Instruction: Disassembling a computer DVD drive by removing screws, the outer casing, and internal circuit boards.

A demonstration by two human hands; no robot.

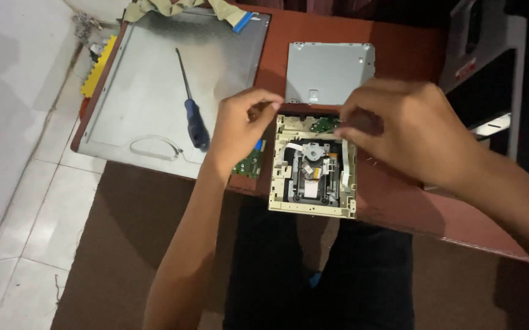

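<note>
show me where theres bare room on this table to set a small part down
Bare table shows right of the open drive, under the right hand. The metal panel is bare beside the screwdriver. It is crowded around the left hand and metal cover.

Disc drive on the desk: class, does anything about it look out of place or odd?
Yes. The disc drive lies open, its metal cover set apart behind it, and its near end juts over the table edge. A small green circuit board also pokes out beneath the left hand.
</note>
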